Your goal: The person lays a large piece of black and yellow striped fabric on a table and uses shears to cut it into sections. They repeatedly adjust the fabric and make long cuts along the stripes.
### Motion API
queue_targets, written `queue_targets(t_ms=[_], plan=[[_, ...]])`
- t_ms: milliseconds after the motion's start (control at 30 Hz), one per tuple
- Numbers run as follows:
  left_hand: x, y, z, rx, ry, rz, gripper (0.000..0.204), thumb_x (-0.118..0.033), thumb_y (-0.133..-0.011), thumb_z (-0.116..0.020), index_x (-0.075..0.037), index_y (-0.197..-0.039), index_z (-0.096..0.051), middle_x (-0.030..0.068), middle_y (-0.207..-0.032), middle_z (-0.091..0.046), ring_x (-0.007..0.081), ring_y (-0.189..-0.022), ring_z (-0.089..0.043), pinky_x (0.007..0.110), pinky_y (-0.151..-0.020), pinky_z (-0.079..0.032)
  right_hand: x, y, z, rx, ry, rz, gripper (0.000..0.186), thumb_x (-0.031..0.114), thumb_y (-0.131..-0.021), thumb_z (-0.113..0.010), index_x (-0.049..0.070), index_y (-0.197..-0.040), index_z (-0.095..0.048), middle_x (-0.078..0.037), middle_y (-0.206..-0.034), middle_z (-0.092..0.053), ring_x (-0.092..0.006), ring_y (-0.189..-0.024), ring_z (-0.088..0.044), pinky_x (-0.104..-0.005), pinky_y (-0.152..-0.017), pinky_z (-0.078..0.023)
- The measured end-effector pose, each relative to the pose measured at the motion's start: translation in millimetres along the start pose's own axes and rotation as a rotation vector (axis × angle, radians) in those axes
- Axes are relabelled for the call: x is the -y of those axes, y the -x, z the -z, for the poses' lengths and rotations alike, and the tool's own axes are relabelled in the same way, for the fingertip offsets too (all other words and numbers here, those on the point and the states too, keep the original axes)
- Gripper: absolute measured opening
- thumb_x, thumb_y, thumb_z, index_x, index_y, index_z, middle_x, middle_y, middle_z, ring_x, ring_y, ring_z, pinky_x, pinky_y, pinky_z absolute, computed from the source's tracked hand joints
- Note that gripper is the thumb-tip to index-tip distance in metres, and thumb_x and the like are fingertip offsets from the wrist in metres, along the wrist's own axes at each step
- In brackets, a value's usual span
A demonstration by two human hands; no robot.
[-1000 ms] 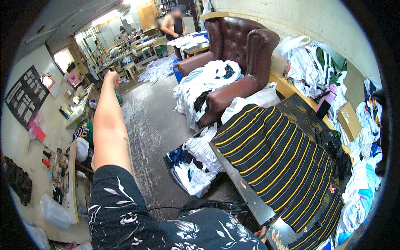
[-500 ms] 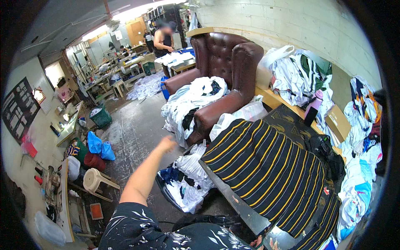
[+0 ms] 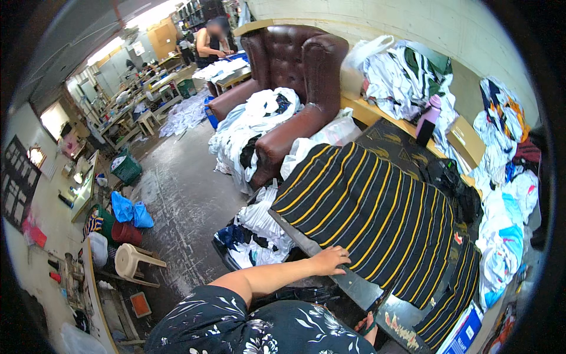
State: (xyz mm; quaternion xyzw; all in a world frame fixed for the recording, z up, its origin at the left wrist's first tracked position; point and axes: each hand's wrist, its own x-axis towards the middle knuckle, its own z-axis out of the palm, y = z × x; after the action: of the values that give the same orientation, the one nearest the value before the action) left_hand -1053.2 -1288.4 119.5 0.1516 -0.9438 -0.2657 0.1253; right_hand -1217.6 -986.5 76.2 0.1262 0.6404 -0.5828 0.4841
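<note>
Left hand (image 3: pixel 331 260) palm down, fingers loosely spread, no visible grip, at near edge of striped cloth (image 3: pixel 365 212) over one table (image 3: pixel 358 289). Right hand (image 3: pixel 367 326) by table, partly hidden — can't tell its hold. I count one armchair (image 3: pixel 283 62), two blue bags (image 3: pixel 122 207).

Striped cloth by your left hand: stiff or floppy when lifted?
Probably floppy: the striped cloth ripples and its edges look thin. It may bunch if pushed, since it seems to lie loose on the table, the left hand at its near edge.
</note>
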Motion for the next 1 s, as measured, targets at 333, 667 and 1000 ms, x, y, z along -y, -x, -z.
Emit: queue_targets(t_ms=[333, 667, 1000], plan=[[-7.6, -32.1, -49.4, 0.092, -0.049, -0.132, 0.044, -0.035, -0.076, -0.075, -0.019, -0.116, -0.067, 0.0084, -0.122, -0.059, 0.0318, -0.115, -0.053, 0.046, -0.095, -0.043, 13.6, 28.0, -21.2, 0.149, 0.047, 0.082, 0.036, 0.041, -0.093, -0.063, 0.012, -0.079, -0.048, -0.002, -0.059, -0.045, -0.0145, -0.049, -0.048, -0.0317, -0.043, -0.04], [-5.5, -41.9, -55.0, -0.037, -0.071, -0.065, 0.02, -0.02, -0.082, -0.069, -0.016, -0.101, -0.069, 0.0024, -0.101, -0.06, 0.0258, -0.1, -0.056, 0.039, -0.083, -0.048, 22.4, 28.8, -23.9, 0.095, 0.095, 0.038, 0.051, 0.059, -0.086, -0.064, 0.009, -0.086, -0.054, -0.001, -0.065, -0.052, -0.0127, -0.053, -0.052, -0.0293, -0.046, -0.045], [-0.8, -49.5, -48.0, 0.035, 0.041, -0.03, 0.013, -0.018, -0.083, -0.067, -0.014, -0.095, -0.071, 0.0022, -0.098, -0.06, 0.0251, -0.098, -0.057, 0.041, -0.081, -0.051, 53.6, 14.7, -38.7, 0.049, 0.122, 0.021, 0.053, 0.063, -0.083, -0.065, 0.012, -0.089, -0.05, 0.001, -0.066, -0.051, -0.0127, -0.054, -0.05, -0.0292, -0.049, -0.042]])
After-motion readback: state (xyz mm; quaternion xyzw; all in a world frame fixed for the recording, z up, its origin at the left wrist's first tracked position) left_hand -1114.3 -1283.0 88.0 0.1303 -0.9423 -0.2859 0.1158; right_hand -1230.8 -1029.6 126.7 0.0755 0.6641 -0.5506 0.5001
